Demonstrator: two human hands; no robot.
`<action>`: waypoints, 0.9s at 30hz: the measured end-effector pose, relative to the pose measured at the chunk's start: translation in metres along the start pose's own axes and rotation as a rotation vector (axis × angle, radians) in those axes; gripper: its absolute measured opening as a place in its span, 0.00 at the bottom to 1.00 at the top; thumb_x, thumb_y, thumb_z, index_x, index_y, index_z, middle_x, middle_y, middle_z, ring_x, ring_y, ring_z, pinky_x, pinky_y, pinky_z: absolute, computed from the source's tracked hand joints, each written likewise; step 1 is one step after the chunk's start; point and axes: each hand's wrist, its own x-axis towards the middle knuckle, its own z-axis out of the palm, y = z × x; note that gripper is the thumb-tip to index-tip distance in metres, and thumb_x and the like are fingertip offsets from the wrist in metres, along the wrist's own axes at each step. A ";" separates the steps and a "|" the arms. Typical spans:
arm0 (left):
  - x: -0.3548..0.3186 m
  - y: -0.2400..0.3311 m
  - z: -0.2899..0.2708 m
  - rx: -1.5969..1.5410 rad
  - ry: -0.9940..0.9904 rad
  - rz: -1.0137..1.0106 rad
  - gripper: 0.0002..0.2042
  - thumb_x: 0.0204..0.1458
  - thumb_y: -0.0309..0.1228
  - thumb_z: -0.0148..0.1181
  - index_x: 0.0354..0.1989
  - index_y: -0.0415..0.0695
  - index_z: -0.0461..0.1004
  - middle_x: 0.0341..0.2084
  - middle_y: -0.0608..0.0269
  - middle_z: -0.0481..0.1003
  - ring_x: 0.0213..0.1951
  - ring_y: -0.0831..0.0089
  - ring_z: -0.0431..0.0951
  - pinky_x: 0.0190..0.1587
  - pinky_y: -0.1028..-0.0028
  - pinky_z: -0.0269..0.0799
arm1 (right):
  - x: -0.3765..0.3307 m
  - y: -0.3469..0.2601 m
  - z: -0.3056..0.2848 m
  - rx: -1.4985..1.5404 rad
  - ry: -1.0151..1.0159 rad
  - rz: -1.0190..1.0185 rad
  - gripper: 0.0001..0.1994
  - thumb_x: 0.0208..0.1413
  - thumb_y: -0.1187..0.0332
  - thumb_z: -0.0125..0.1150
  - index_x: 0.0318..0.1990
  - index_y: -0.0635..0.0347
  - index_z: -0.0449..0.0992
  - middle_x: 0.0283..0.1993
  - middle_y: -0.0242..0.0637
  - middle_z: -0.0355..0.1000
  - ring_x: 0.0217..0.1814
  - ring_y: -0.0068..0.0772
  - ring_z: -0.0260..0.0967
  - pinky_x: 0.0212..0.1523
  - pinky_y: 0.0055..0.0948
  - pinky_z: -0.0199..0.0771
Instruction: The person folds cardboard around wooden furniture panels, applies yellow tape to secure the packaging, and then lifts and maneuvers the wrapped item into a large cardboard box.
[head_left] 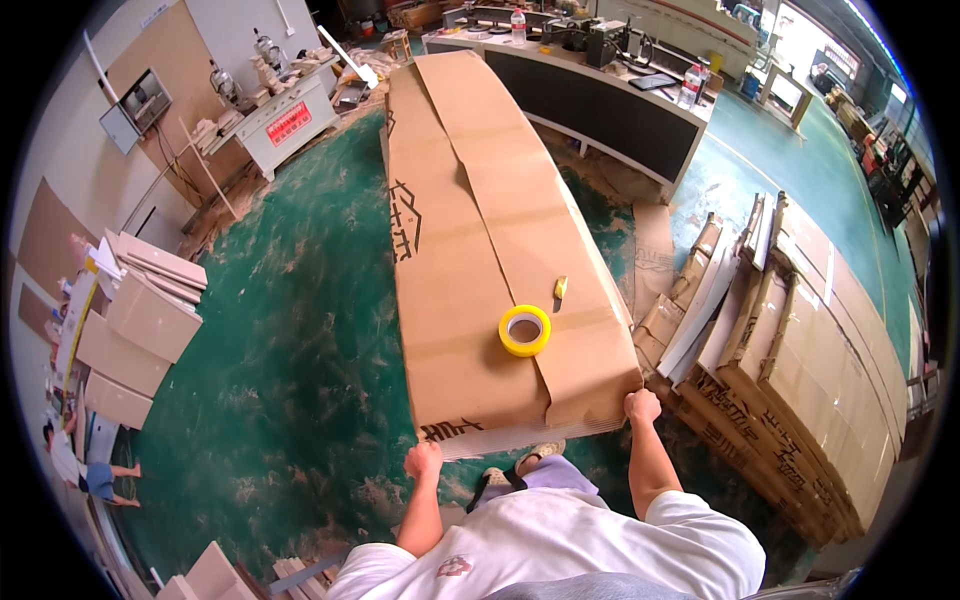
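A long brown cardboard carton (pixel 450 330) lies lengthwise in front of me, a seam between its top flaps running down the middle. My left hand (pixel 424 459) is closed at its near left corner, and my right hand (pixel 642 405) is closed at the near right corner. The fingers of both hands grip the edge, partly hidden by the cardboard. On the carton's top, near the seam, rests a roll of tape (pixel 525 331) with a yellow rim. Just beyond it lies a small yellow utility knife (pixel 561 288).
Stacked flat cartons (pixel 830 350) stand close on my right. A curved desk (pixel 620 110) with bottles and equipment is beyond the carton's far right side. Brown panels (pixel 140 330) lean at the left, where another person (pixel 85 465) is partly seen. The floor (pixel 270 350) is green and dusty.
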 end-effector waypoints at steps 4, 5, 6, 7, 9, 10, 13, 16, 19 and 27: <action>0.023 -0.058 0.020 -0.945 -0.589 0.041 0.18 0.61 0.45 0.61 0.41 0.40 0.76 0.32 0.62 0.78 0.37 0.66 0.79 0.43 0.65 0.74 | 0.035 0.053 0.054 0.949 -0.456 0.019 0.11 0.56 0.60 0.56 0.31 0.57 0.78 0.28 0.35 0.76 0.27 0.35 0.74 0.32 0.39 0.76; 0.022 -0.067 0.029 -0.989 -0.484 0.028 0.17 0.61 0.43 0.62 0.47 0.40 0.73 0.36 0.61 0.77 0.40 0.67 0.77 0.45 0.65 0.73 | 0.027 0.057 0.049 1.209 -0.617 0.145 0.09 0.56 0.61 0.61 0.31 0.53 0.71 0.23 0.27 0.67 0.21 0.26 0.63 0.30 0.34 0.69; 0.019 -0.058 0.038 -1.034 -0.391 0.034 0.19 0.62 0.41 0.63 0.54 0.41 0.69 0.39 0.61 0.76 0.43 0.68 0.76 0.48 0.65 0.72 | 0.026 0.070 0.047 1.272 -0.650 0.069 0.07 0.57 0.63 0.62 0.37 0.54 0.73 0.28 0.29 0.71 0.27 0.27 0.67 0.35 0.32 0.71; 0.017 -0.042 0.045 -1.076 -0.298 0.050 0.23 0.62 0.38 0.63 0.60 0.41 0.66 0.43 0.61 0.75 0.47 0.68 0.75 0.51 0.66 0.71 | 0.027 0.084 0.044 1.341 -0.675 -0.009 0.09 0.58 0.65 0.63 0.43 0.55 0.74 0.33 0.31 0.74 0.32 0.27 0.71 0.40 0.31 0.72; 0.027 -0.035 0.060 -1.224 -0.301 -0.084 0.27 0.65 0.34 0.59 0.68 0.40 0.56 0.55 0.58 0.71 0.55 0.67 0.70 0.59 0.64 0.66 | -0.011 0.024 0.004 1.329 -0.399 0.169 0.16 0.60 0.69 0.63 0.55 0.55 0.73 0.44 0.34 0.76 0.45 0.27 0.74 0.48 0.27 0.72; 0.025 -0.018 0.074 -1.373 -0.251 -0.102 0.24 0.66 0.34 0.57 0.66 0.39 0.59 0.55 0.58 0.71 0.55 0.66 0.71 0.59 0.63 0.67 | 0.005 0.031 0.012 1.491 -0.527 0.082 0.20 0.60 0.68 0.64 0.59 0.56 0.71 0.49 0.34 0.75 0.49 0.28 0.73 0.49 0.30 0.73; 0.015 0.019 0.079 -1.444 -0.171 -0.163 0.20 0.68 0.36 0.53 0.63 0.38 0.63 0.54 0.57 0.73 0.53 0.64 0.73 0.56 0.63 0.70 | 0.045 0.047 0.057 1.294 -0.523 0.031 0.22 0.56 0.70 0.65 0.59 0.61 0.72 0.50 0.32 0.76 0.51 0.29 0.72 0.53 0.31 0.73; 0.010 0.011 0.074 -1.321 -0.143 -0.184 0.19 0.68 0.37 0.51 0.61 0.37 0.65 0.53 0.55 0.74 0.51 0.63 0.75 0.54 0.63 0.73 | 0.040 0.034 0.047 1.273 -0.368 -0.073 0.14 0.54 0.70 0.69 0.47 0.61 0.75 0.43 0.31 0.76 0.45 0.26 0.72 0.50 0.29 0.73; 0.012 0.019 0.059 -1.231 -0.188 -0.195 0.22 0.69 0.40 0.50 0.63 0.36 0.63 0.56 0.51 0.72 0.52 0.61 0.75 0.55 0.62 0.72 | 0.032 0.051 0.045 1.467 -0.517 -0.004 0.24 0.60 0.56 0.63 0.60 0.58 0.70 0.53 0.34 0.75 0.58 0.29 0.69 0.60 0.33 0.67; 0.007 0.030 0.026 -1.077 -0.334 -0.342 0.26 0.69 0.45 0.47 0.67 0.39 0.59 0.62 0.51 0.68 0.58 0.58 0.72 0.57 0.61 0.71 | 0.040 0.081 0.078 1.866 -0.871 0.298 0.25 0.66 0.43 0.53 0.57 0.52 0.74 0.56 0.31 0.76 0.60 0.34 0.71 0.62 0.40 0.67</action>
